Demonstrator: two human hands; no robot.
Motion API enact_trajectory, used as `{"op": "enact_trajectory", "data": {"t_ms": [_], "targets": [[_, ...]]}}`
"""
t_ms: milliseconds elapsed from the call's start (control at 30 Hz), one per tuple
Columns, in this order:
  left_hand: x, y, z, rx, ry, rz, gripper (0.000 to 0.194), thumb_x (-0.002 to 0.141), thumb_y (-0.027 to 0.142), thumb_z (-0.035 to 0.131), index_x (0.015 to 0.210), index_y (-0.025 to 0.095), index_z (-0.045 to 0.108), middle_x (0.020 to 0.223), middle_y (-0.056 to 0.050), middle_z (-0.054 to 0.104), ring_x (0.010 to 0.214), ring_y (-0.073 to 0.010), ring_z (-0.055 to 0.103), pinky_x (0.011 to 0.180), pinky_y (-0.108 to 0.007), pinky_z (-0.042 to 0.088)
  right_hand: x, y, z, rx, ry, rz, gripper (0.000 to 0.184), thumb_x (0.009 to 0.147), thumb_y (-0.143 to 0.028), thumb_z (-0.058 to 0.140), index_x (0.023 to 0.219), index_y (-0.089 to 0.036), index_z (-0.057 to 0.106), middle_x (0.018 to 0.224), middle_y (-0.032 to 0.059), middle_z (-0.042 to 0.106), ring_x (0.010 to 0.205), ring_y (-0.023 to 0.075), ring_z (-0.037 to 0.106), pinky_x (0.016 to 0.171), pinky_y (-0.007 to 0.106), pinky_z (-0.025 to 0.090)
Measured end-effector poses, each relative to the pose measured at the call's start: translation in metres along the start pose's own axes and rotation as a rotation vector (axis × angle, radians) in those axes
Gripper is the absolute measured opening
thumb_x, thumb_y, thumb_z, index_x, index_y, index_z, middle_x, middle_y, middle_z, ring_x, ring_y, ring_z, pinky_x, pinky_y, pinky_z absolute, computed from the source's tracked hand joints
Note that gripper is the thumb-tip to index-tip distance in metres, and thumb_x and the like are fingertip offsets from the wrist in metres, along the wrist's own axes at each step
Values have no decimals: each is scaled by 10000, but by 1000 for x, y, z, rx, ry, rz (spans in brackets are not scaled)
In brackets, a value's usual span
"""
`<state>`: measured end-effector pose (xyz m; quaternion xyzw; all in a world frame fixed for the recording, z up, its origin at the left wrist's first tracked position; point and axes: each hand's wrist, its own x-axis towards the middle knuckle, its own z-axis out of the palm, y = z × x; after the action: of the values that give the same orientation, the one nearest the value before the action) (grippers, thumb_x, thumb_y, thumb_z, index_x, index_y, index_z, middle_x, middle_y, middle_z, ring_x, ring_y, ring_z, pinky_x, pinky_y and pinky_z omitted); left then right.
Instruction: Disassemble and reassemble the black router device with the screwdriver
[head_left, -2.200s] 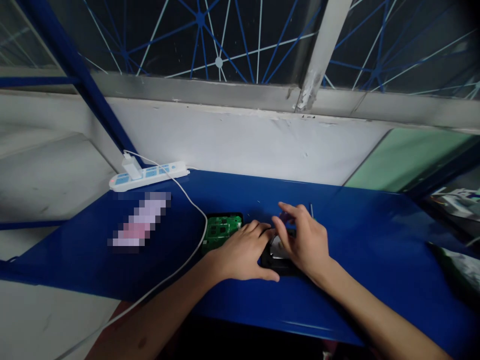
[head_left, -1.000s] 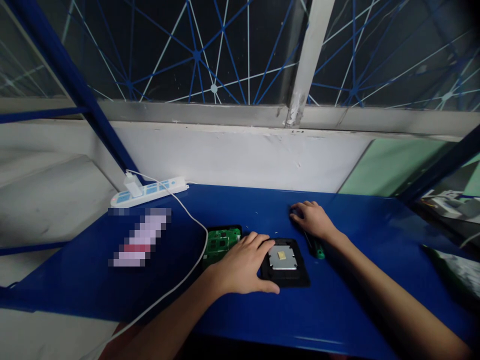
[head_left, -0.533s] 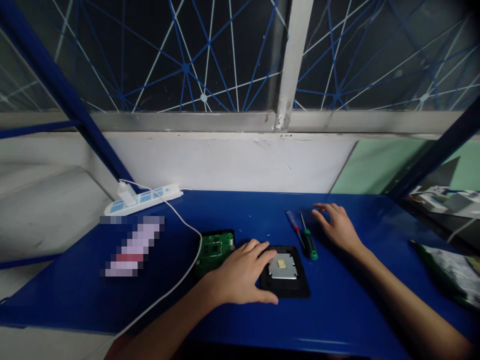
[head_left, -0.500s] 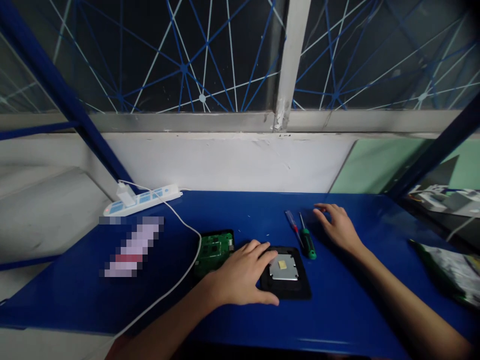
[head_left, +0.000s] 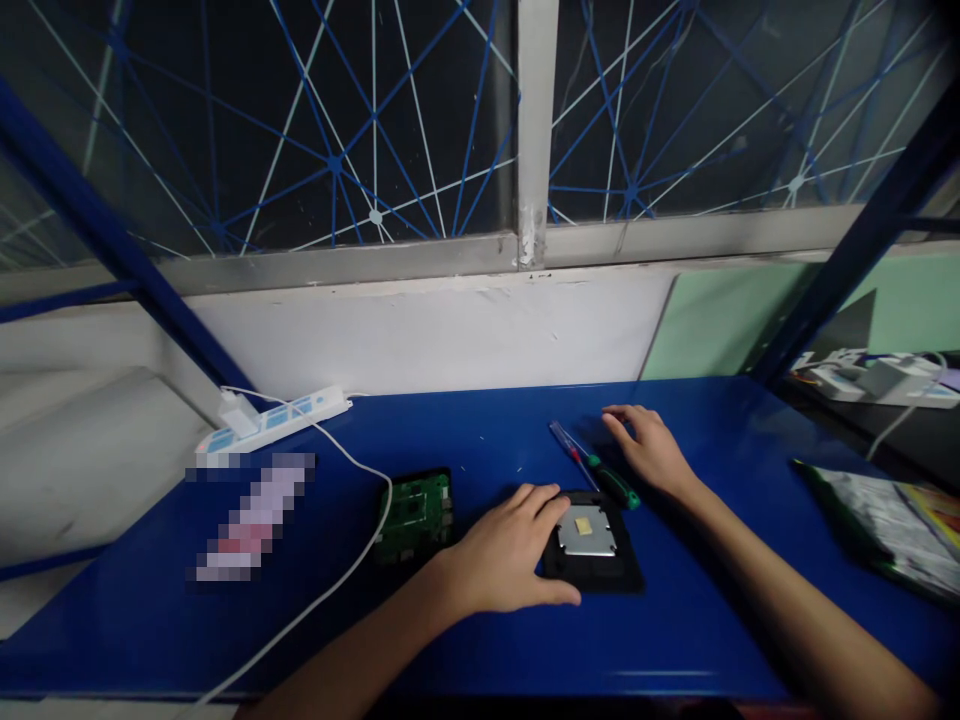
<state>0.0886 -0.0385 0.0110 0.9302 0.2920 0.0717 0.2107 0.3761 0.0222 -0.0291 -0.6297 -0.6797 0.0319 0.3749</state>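
Observation:
My left hand (head_left: pixel 514 552) rests with fingers apart on the left side of a flat black plastic cover (head_left: pixel 596 575). A silver metal plate (head_left: pixel 589 541) with a small tan pad (head_left: pixel 583 525) sits in the cover. Further left lies a green circuit board (head_left: pixel 416 505) in a black housing, its ports facing right. My right hand (head_left: pixel 649 445) lies on the table, holding nothing, fingers loosely bent and thumb apart. Just left of it are a screwdriver with a green and black handle (head_left: pixel 619 484) and a slim clear-handled screwdriver (head_left: pixel 564 440); the green-handled one is close to the cover's far edge.
On the blue table (head_left: pixel 480 655), a white cable (head_left: pixel 337 595) runs from a power strip (head_left: pixel 281 420) across the board's left side. A blurred-out item (head_left: pixel 255 515) lies at left. A shiny packet (head_left: pixel 885 525) lies at right. Blue posts (head_left: pixel 187 330) frame the table; a wall stands behind.
My left hand and the black cover have moved right, away from the circuit board. The green-handled screwdriver has turned, its handle swinging right. The view has shifted; my right hand keeps its pose.

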Motion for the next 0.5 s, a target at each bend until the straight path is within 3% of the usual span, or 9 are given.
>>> {"op": "enact_trajectory", "data": {"t_ms": [267, 367, 500], "targets": [[5, 7, 5, 29, 36, -2, 981, 774, 710, 729, 1524, 211, 341, 1581, -155, 397, 1446, -352, 391, 1183, -490, 355, 0, -1, 1, 14, 3, -30, 436, 992, -519, 425, 1061, -192, 706, 1016, 115, 738, 975, 281, 642, 945, 471, 473], [-13, -5, -10, 25, 41, -68, 988, 760, 721, 732, 1526, 230, 345, 1593, -147, 383, 1455, -353, 382, 1177, -505, 362, 0, -1, 1, 10, 17, -21, 454, 993, -535, 415, 1056, -194, 708, 997, 115, 735, 965, 284, 641, 934, 478, 479], [-51, -39, -35, 108, 91, -253, 931, 795, 653, 722, 1528, 232, 331, 1603, -154, 357, 1475, -360, 346, 1185, -548, 335, 0, -2, 1, 11, 24, -21, 442, 996, -529, 423, 1067, -196, 705, 1010, 109, 732, 985, 282, 632, 941, 471, 481]]}}
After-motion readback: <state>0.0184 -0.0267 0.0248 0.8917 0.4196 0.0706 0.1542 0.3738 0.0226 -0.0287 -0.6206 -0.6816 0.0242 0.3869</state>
